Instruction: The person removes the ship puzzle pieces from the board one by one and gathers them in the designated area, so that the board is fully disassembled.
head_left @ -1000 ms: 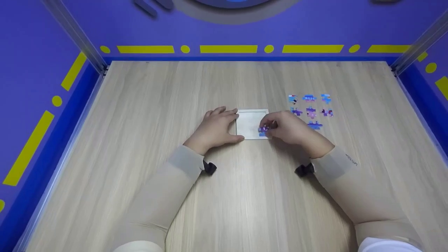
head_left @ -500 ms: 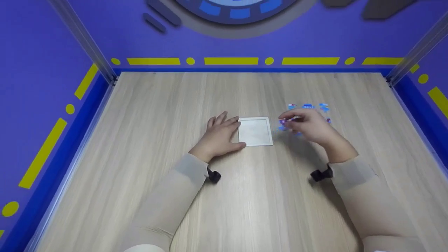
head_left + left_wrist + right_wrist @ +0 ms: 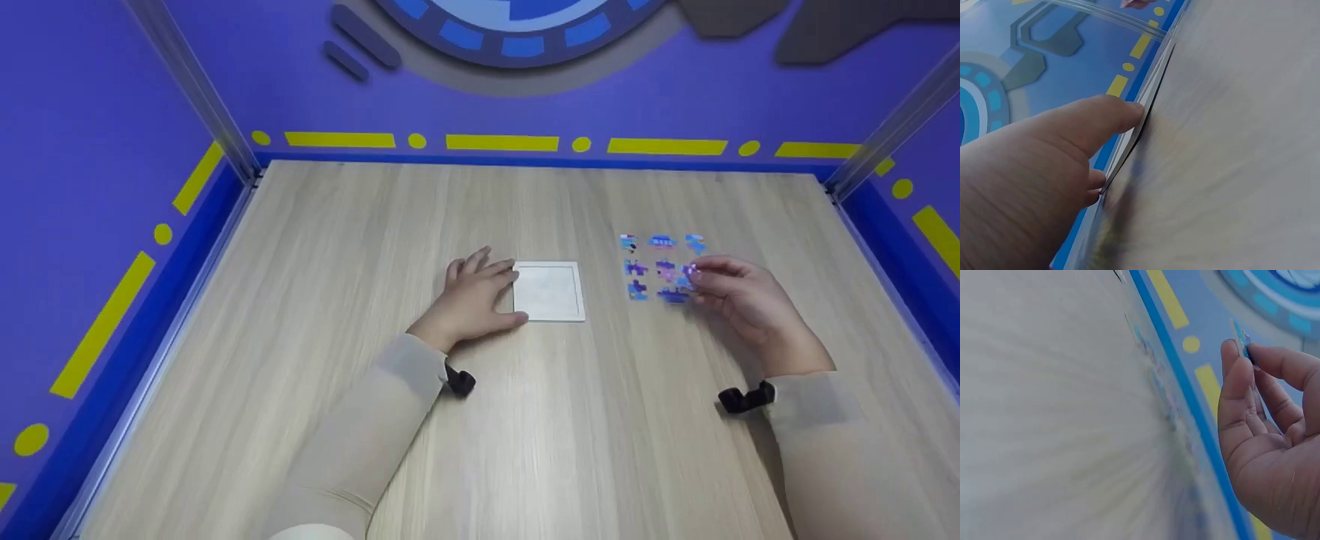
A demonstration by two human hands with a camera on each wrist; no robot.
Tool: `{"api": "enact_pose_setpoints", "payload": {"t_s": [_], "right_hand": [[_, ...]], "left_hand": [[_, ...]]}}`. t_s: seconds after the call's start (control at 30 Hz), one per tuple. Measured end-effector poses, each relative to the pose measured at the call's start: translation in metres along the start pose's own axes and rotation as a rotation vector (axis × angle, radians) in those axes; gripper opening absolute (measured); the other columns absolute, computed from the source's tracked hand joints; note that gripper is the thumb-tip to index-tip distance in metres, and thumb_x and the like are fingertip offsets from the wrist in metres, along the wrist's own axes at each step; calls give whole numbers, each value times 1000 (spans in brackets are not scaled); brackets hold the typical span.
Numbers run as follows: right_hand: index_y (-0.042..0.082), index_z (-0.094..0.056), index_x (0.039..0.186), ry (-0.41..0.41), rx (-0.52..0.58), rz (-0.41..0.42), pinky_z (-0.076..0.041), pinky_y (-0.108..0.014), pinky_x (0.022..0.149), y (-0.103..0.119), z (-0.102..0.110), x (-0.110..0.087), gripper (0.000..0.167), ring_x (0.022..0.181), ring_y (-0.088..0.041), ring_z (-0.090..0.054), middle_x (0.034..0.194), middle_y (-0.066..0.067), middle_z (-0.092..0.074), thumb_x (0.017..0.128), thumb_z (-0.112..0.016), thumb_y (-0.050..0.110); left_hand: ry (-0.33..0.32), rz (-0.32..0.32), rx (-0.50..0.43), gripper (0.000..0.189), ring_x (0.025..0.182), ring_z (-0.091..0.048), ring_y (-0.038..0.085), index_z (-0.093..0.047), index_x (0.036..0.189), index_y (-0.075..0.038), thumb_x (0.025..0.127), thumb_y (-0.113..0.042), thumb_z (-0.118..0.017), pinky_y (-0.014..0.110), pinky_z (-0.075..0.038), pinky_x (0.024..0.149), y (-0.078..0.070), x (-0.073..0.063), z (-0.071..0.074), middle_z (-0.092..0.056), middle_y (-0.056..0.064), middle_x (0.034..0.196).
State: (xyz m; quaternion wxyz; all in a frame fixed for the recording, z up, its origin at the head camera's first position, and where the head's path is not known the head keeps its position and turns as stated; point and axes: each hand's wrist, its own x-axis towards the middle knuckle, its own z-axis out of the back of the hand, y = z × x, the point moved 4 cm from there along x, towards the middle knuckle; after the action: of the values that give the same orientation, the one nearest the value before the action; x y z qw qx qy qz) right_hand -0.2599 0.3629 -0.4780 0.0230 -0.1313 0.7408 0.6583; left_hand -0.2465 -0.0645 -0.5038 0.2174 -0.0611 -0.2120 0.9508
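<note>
My left hand (image 3: 472,300) rests at the left edge of a white square puzzle tray (image 3: 546,292), its thumb at the near corner and fingertips at the far one. In the left wrist view the thumb (image 3: 1112,119) lies extended against the tray's thin edge. My right hand (image 3: 742,300) pinches a small purple and blue jigsaw piece (image 3: 691,271) between thumb and fingertips. In the right wrist view that jigsaw piece (image 3: 1241,340) is held up edge-on. It overlaps the right side of the group of loose pieces, where part of the group is hidden.
Several colourful jigsaw pieces (image 3: 662,241) lie in rows on the wooden table (image 3: 487,420), right of the tray. One piece (image 3: 637,291) is at the group's lower left. Purple-blue panels (image 3: 510,112) with yellow marks wall in the table at the back and sides.
My right hand has moved rightward from over the tray to the loose pieces. A piece now lies at their lower left. The left hand keeps its place; the head view has tilted up.
</note>
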Motion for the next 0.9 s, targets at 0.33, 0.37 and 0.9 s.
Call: {"api": "enact_pose_setpoints", "payload": {"t_s": [0.33, 0.37, 0.9], "right_hand": [[11, -86, 124, -87, -29, -42, -68, -23, 80, -11, 25, 1, 20, 94, -8, -83, 111, 7, -87, 105, -80, 8], [11, -86, 125, -93, -43, -44, -68, -23, 79, -11, 27, 0, 20, 94, -8, -83, 111, 7, -87, 106, -80, 8], [7, -81, 132, -152, -378, -146, -67, -22, 78, -3, 49, -6, 26, 89, -5, -81, 101, 15, -85, 107, -80, 17]], "left_hand": [[-22, -11, 7, 86, 179, -13, 39, -58, 167, -18, 99, -68, -74, 68, -12, 139, 2, 2, -1, -45, -2, 182], [-23, -13, 7, 86, 179, -14, 39, -59, 167, -18, 99, -68, -74, 68, -12, 139, 2, 2, -2, -46, -2, 182], [-17, -7, -7, 86, 178, -14, 38, -58, 167, -19, 98, -68, -75, 68, -11, 139, 2, 2, -2, -45, -3, 182]]}}
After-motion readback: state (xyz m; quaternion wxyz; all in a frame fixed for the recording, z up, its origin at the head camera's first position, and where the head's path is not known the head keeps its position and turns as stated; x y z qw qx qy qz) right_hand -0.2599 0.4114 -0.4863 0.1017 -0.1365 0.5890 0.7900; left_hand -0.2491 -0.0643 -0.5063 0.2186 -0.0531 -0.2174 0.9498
